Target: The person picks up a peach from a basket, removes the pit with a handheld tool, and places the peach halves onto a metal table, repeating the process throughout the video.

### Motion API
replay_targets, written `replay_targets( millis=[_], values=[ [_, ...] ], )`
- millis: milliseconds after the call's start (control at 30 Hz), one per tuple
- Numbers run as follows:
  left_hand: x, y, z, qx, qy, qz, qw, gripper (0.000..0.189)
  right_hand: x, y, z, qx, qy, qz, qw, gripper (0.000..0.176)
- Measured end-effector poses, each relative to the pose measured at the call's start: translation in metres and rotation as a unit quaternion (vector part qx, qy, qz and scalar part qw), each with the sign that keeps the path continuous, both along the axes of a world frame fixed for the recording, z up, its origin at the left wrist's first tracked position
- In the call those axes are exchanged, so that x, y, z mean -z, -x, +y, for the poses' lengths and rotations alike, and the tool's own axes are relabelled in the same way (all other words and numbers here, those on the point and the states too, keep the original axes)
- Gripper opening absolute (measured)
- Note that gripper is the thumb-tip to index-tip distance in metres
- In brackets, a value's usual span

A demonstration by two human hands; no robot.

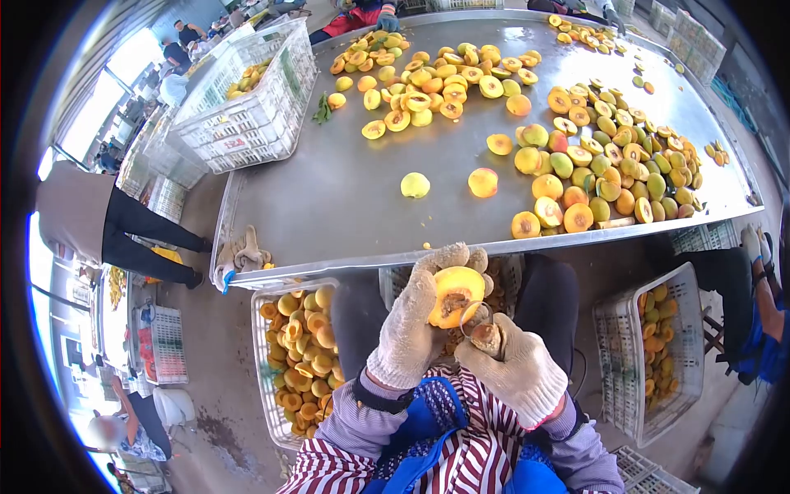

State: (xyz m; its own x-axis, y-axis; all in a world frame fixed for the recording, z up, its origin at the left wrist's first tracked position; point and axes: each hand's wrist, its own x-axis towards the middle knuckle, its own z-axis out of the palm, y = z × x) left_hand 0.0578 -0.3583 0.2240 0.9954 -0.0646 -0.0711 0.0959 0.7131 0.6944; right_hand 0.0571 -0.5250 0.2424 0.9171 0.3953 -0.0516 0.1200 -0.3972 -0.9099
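Note:
My left hand (409, 323), in a pale knit glove, grips a yellow peach half (462, 286) with its cut face turned up and toward me. The hollow in its middle looks brown. My right hand (527, 375), gloved too, is closed around the brown handle of a small pitting tool (487, 336). The tool's thin wire loop touches the lower right of the cut face. Both hands are above my lap, just short of the metal table (329, 206). Nearest on the table lie a peach half (483, 183) and a paler one (415, 185).
Cut peaches (609, 165) are heaped on the table's right, more (428, 82) at its far side. A crate of peach halves (300, 362) stands left of my legs, another crate (650, 354) to the right. A white crate (247, 115) and gloves (240, 253) lie at the left edge. Other people work around.

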Motion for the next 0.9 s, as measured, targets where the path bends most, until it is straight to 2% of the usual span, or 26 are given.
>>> replay_targets(
  millis=[133,300,367,400,467,500,567,600,667,700,733,800,833,867,900],
  values=[
    [-0.001,0.003,-0.009,-0.033,-0.048,-0.019,0.998,0.057,-0.005,-0.001,0.002,0.014,-0.005,0.018,1.0,0.032],
    [-0.001,0.009,-0.014,-0.028,-0.092,-0.065,0.993,0.055,-0.006,0.001,-0.001,0.008,0.013,0.027,1.0,0.032],
    [0.001,0.012,-0.018,-0.03,-0.092,-0.072,0.993,0.055,0.001,0.005,-0.003,-0.009,-0.044,0.033,0.998,0.031],
    [0.004,0.013,-0.019,-0.045,-0.122,-0.118,0.984,0.055,0.002,0.004,-0.005,-0.007,-0.044,0.034,0.998,0.031],
    [0.01,0.011,-0.022,-0.057,-0.15,-0.163,0.974,0.055,0.003,0.003,-0.009,-0.04,-0.121,0.204,0.971,0.03],
    [0.013,0.008,-0.022,-0.08,-0.202,-0.228,0.949,0.053,-0.003,-0.001,-0.012,-0.038,-0.121,0.203,0.971,0.03],
    [0.024,0.004,-0.024,-0.122,-0.295,-0.31,0.896,0.048,-0.018,-0.009,-0.02,-0.071,-0.127,0.396,0.907,0.029],
    [0.026,0.004,-0.023,-0.121,-0.295,-0.309,0.896,0.048,-0.014,-0.008,-0.021,-0.07,-0.128,0.396,0.906,0.029],
    [0.022,0.001,-0.021,-0.137,-0.367,-0.333,0.858,0.058,-0.006,-0.005,-0.023,-0.076,-0.144,0.382,0.91,0.026],
    [0.015,0.004,-0.02,-0.086,-0.316,-0.263,0.908,0.053,-0.008,-0.006,-0.022,-0.074,-0.144,0.382,0.91,0.026],
    [0.006,0.005,-0.02,-0.084,-0.314,-0.263,0.908,0.053,-0.014,-0.006,-0.019,-0.064,-0.115,0.361,0.923,0.026],
    [-0.007,0.003,-0.019,-0.032,-0.333,-0.167,0.928,0.043,-0.016,-0.005,-0.02,-0.054,-0.085,0.34,0.935,0.026],
    [-0.005,0.003,-0.015,-0.044,-0.399,-0.23,0.886,0.048,-0.013,-0.005,-0.024,-0.076,-0.143,0.345,0.925,0.026],
    [-0.006,0.002,-0.016,-0.043,-0.399,-0.231,0.887,0.048,-0.009,-0.004,-0.026,-0.098,-0.2,0.35,0.91,0.027],
    [-0.008,0.001,-0.018,-0.055,-0.433,-0.252,0.863,0.049,-0.007,-0.003,-0.026,-0.097,-0.2,0.351,0.91,0.027]
  ],
)
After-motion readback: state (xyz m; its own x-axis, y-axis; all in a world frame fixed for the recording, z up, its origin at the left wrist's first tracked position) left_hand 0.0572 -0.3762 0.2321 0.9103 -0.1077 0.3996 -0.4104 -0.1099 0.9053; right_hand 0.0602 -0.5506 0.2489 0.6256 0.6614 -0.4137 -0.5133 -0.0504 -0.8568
